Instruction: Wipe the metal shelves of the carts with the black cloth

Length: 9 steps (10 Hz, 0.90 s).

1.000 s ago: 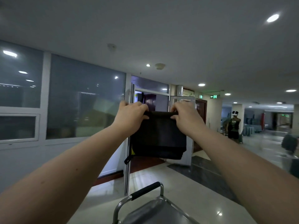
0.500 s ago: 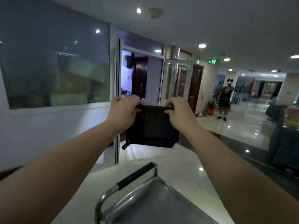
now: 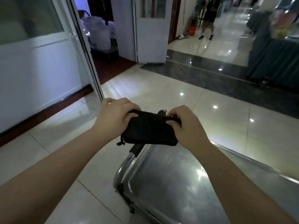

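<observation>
Over the far-left end of the steel cart, where its black-gripped handle curves up, the person holds the folded black cloth by its upper edge. The left hand pinches the left corner, fingers curled over the top, and the right hand pinches the right corner, thumb on the near face. The cloth hangs clear of the top shelf, which lies shiny nearer and to the right; whether its lower edge brushes the handle I cannot tell. One thing I would watch is the small loop dangling from the cloth's lower left corner, which could snag on the handle as the cloth comes down. The fold might also fall open if one hand lets go, leaving a loose rag that skims rather than scrubs. And a hard push could set the cart rolling across the polished tile floor towards the doorway.
</observation>
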Each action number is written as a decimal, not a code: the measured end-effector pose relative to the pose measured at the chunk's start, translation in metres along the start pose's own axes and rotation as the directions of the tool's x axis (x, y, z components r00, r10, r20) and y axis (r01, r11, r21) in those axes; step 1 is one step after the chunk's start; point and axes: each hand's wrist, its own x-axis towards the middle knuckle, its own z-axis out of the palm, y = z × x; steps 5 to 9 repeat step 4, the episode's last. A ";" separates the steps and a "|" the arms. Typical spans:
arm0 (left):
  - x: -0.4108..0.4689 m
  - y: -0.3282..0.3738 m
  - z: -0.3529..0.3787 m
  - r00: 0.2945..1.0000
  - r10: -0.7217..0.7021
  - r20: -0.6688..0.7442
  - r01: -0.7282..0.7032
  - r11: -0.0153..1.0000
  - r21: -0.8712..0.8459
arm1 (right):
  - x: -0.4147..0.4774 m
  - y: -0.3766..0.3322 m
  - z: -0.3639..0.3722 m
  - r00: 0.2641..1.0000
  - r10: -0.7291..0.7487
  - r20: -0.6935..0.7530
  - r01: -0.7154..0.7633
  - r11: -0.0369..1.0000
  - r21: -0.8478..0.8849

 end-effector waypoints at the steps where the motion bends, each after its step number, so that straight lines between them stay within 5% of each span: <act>1: 0.024 -0.041 0.014 0.997 0.018 0.079 -0.015 0.999 -0.042 | 0.025 0.000 0.027 0.998 0.060 0.032 -0.060 0.998 -0.004; 2: 0.058 -0.066 0.061 0.974 -0.047 0.223 0.063 0.996 -0.063 | 0.063 0.026 0.059 0.972 0.221 0.076 -0.219 0.975 -0.034; 3: 0.075 -0.074 0.120 0.908 -0.112 0.403 0.070 0.991 0.118 | 0.084 0.066 0.095 0.910 0.408 0.078 -0.400 0.911 -0.100; 4: 0.096 -0.066 0.149 0.904 -0.080 0.420 -0.020 0.974 0.228 | 0.084 0.091 0.103 0.870 0.493 -0.007 -0.490 0.862 -0.130; 9: 0.096 -0.066 0.149 0.904 -0.080 0.420 -0.020 0.974 0.228 | 0.084 0.091 0.103 0.870 0.493 -0.007 -0.490 0.862 -0.130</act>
